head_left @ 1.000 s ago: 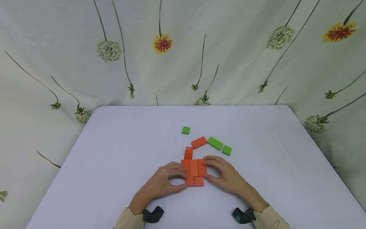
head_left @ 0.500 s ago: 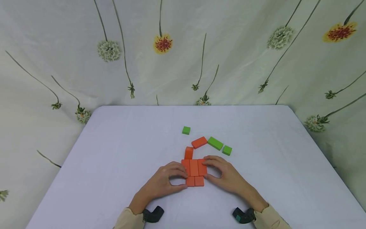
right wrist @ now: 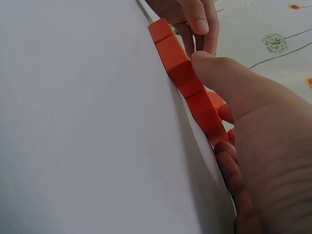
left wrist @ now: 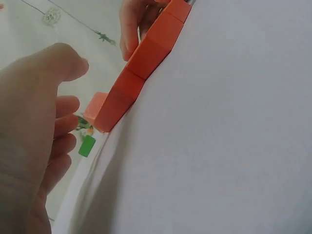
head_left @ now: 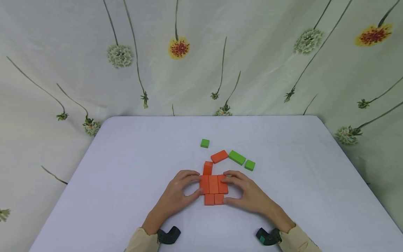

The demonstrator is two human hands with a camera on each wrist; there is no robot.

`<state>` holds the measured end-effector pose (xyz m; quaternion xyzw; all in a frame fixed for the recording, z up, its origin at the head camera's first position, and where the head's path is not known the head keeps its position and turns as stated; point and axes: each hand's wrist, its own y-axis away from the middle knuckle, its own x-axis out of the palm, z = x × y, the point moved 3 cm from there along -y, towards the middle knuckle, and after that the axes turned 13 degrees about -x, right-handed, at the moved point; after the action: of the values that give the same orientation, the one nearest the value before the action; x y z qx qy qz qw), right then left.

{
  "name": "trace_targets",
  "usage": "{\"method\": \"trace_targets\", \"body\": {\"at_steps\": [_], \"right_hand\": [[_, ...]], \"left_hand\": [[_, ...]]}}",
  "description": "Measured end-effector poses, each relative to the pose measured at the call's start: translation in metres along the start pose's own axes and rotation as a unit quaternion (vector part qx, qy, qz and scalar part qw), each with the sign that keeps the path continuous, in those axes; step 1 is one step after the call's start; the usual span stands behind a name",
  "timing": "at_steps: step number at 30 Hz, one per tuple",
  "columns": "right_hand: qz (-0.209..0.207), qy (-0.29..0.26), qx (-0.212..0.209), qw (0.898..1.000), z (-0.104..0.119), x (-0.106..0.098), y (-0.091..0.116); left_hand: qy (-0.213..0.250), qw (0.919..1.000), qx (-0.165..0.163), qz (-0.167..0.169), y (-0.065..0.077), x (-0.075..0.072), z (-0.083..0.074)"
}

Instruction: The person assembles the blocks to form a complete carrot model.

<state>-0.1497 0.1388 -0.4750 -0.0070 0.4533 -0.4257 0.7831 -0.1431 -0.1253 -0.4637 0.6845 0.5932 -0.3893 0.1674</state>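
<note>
A flat cluster of orange blocks [head_left: 213, 184] lies on the white table [head_left: 126, 168]: three long ones side by side and two small ones [head_left: 214, 199] against their near ends. My left hand [head_left: 196, 185] grips the cluster's left edge between curled fingers and thumb. My right hand [head_left: 229, 190] pinches the right edge, its thumb on the right small block. In the right wrist view the right hand [right wrist: 209, 87] presses the orange row [right wrist: 175, 63]. In the left wrist view the left hand [left wrist: 63, 92] sits close beside the orange row [left wrist: 146, 53].
Just beyond the cluster stand another orange block [head_left: 207, 168] and a tilted orange block [head_left: 219, 156]. A long green block [head_left: 237, 157] and a small green block [head_left: 249, 165] lie to the right, and another small green one [head_left: 205, 143] farther back. A flowered cloth hangs behind the table.
The left hand has slid up from the small lower block to the long left block. The right thumb has come in against the right small block. The blocks sit where they were.
</note>
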Motion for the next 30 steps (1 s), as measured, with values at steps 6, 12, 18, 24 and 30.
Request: {"method": "trace_targets", "body": {"at_steps": [6, 12, 18, 24, 30], "right_hand": [[0.003, 0.002, 0.002, 1.000, 0.001, 0.001, -0.001], [-0.004, 0.003, -0.002, 1.000, 0.001, 0.000, -0.002], [-0.035, -0.017, -0.017, 0.999, 0.000, -0.001, -0.002], [-0.071, -0.017, -0.008, 0.997, -0.004, -0.004, -0.004], [-0.073, -0.011, 0.000, 0.997, -0.005, -0.011, -0.011]], "left_hand": [[-0.014, 0.9987, -0.043, 0.021, 0.001, 0.001, 0.002], [-0.015, 0.9978, -0.047, 0.043, 0.001, 0.003, 0.003], [-0.021, 0.9983, -0.033, 0.043, 0.001, 0.004, 0.006], [-0.018, 0.9980, -0.033, 0.050, 0.001, 0.007, 0.008], [-0.016, 0.9980, -0.032, 0.051, -0.001, 0.006, 0.007]]}}
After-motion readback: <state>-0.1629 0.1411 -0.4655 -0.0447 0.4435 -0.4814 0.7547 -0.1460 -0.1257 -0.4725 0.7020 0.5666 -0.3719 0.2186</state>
